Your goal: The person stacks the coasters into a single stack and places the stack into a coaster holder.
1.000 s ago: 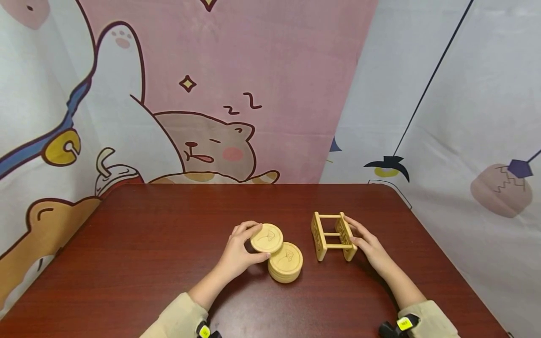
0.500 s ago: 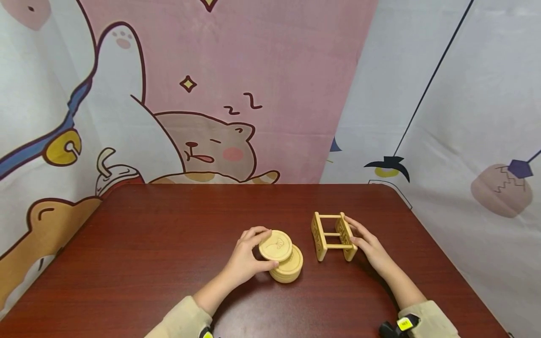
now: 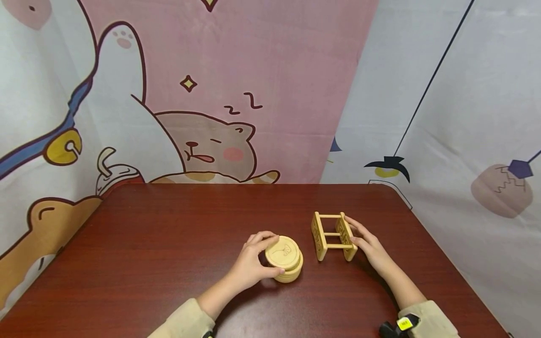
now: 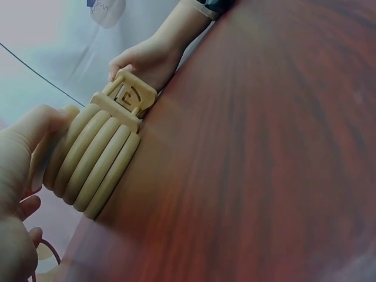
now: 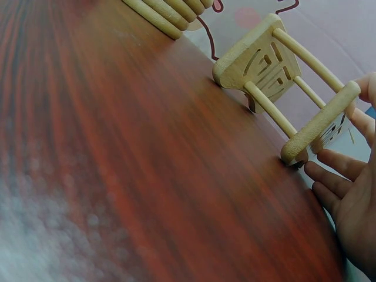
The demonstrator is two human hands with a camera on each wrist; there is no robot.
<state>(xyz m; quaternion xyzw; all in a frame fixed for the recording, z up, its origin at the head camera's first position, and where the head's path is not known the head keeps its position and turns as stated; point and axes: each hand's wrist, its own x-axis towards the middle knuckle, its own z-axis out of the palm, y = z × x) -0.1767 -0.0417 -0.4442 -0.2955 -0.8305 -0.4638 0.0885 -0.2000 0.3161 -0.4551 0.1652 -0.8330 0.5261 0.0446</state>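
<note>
My left hand grips a round pale-wood coaster, thumb at its near edge and fingers at its far edge. A leaf-like design marks its face. The coaster lies just over a stack of similar coasters, shifted a little to the left of them. Seen from the left wrist, several thick discs stand stacked on the table. To the right, a wooden coaster holder has two cut-out side panels joined by rods. My right hand holds its right panel, thumb and fingertips at the panel's edges. No coaster is in the holder.
The dark red wooden table carries the stack and holder side by side with a small gap between them. A cartoon-printed cloth hangs behind the table's far edge and along its sides.
My left hand has moved right and toward me with its coaster, from the stack's upper left to nearly over its top. The right hand and the holder stay put.
</note>
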